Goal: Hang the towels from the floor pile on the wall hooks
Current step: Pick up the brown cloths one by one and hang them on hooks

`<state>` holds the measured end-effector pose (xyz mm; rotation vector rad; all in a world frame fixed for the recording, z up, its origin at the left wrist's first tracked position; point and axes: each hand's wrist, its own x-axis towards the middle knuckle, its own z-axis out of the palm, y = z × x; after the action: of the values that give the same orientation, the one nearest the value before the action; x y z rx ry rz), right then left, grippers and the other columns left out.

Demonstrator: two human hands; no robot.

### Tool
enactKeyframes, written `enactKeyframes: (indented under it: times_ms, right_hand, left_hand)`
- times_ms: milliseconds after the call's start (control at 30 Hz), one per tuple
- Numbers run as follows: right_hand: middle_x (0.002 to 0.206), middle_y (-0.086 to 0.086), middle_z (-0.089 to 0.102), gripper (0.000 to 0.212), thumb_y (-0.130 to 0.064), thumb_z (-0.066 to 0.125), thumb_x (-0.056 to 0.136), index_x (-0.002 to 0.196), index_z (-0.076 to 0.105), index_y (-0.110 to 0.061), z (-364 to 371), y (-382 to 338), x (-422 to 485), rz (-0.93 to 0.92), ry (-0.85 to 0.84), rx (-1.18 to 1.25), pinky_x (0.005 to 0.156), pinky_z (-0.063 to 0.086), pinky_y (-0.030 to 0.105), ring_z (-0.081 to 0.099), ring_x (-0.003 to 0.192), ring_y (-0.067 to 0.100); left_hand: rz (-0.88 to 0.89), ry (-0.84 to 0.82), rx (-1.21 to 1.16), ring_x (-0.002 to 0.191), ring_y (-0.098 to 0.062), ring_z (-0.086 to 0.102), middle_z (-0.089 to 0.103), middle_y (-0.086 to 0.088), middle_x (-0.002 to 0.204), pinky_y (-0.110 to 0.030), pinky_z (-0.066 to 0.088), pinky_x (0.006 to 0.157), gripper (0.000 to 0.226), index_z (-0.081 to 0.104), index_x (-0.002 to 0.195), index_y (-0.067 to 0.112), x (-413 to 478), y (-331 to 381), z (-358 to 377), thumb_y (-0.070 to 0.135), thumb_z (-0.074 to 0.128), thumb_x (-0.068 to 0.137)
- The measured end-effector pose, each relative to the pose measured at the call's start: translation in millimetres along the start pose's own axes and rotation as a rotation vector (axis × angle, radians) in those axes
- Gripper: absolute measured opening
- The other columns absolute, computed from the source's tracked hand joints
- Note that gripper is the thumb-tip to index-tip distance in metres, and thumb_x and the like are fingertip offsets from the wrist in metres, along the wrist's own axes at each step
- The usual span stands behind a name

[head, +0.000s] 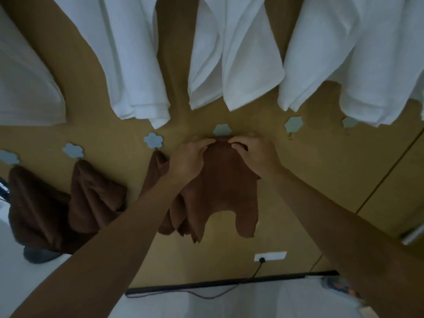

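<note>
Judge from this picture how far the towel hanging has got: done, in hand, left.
Done: three brown towels hang on the lower hooks. In hand: left hand and right hand press a fourth brown towel under a flower hook. Left: two bare hooks rightward.

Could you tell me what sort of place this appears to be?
Probably a towel-storage or laundry room: flower-shaped wall hooks hold brown towels, white towels hang above, and a wall socket sits low.
</note>
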<state>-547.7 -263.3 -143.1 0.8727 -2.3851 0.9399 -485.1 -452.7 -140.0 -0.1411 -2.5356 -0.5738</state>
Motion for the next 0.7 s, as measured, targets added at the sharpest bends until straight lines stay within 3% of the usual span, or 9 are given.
enactKeyframes:
  times_ms: [100, 267, 367, 467, 600, 700]
  right_hand:
    - [0.102, 0.007, 0.07, 0.019, -0.019, 0.061, 0.093, 0.107, 0.074, -0.018, 9, 10, 11, 0.033, -0.008, -0.03, 0.074, 0.036, 0.014, 0.065, 0.089, 0.02]
    - [0.099, 0.009, 0.068, 0.019, -0.019, 0.061, 0.093, 0.106, 0.075, -0.018, 20, 20, 15, 0.092, -0.015, -0.028, 0.071, 0.038, 0.019, 0.063, 0.087, 0.021]
    - [0.107, 0.003, 0.068, 0.021, -0.019, 0.057, 0.096, 0.109, 0.073, -0.018, 22, 23, 16, 0.156, -0.092, 0.031, 0.078, 0.04, 0.018, 0.062, 0.096, 0.016]
    - [0.112, -0.004, 0.068, 0.024, -0.02, 0.051, 0.098, 0.116, 0.068, -0.019, 27, 24, 8, 0.221, -0.216, 0.146, 0.08, 0.042, 0.015, 0.06, 0.101, 0.008]
    - [0.11, -0.009, 0.064, 0.028, -0.035, 0.052, 0.096, 0.121, 0.059, -0.025, 25, 22, 2, 0.255, -0.306, 0.195, 0.081, 0.048, 0.022, 0.059, 0.098, 0.006]
    - [0.111, -0.011, 0.058, 0.037, -0.041, 0.06, 0.091, 0.124, 0.054, -0.024, 23, 23, 0, 0.197, -0.317, 0.091, 0.075, 0.041, 0.02, 0.054, 0.097, 0.004]
  left_hand:
    - [-0.005, 0.01, 0.038, 0.099, -0.032, 0.063, 0.068, -0.014, 0.112, -0.04, 0.051, 0.086, 0.035, 0.067, 0.124, 0.017, 9, -5, 13, 0.009, 0.045, 0.097]
    - [-0.058, 0.002, 0.052, 0.098, -0.028, 0.062, 0.067, -0.01, 0.109, -0.04, 0.051, 0.082, 0.039, 0.067, 0.122, 0.02, 14, -7, 31, 0.001, 0.049, 0.093]
    - [-0.134, -0.032, 0.018, 0.103, -0.025, 0.061, 0.065, -0.009, 0.115, -0.038, 0.049, 0.086, 0.04, 0.065, 0.126, 0.02, 13, -6, 39, 0.002, 0.046, 0.095]
    - [-0.216, -0.098, -0.084, 0.11, -0.025, 0.059, 0.063, -0.008, 0.124, -0.033, 0.046, 0.091, 0.038, 0.058, 0.132, 0.017, 7, 4, 45, 0.009, 0.042, 0.099]
    - [-0.214, -0.175, -0.171, 0.112, -0.021, 0.057, 0.06, -0.006, 0.126, -0.02, 0.038, 0.083, 0.04, 0.052, 0.135, 0.013, 2, 6, 45, 0.028, 0.049, 0.098]
    - [-0.138, -0.199, -0.047, 0.112, -0.022, 0.054, 0.056, -0.008, 0.123, -0.027, 0.042, 0.087, 0.048, 0.051, 0.135, 0.012, 1, -2, 46, 0.035, 0.058, 0.093]
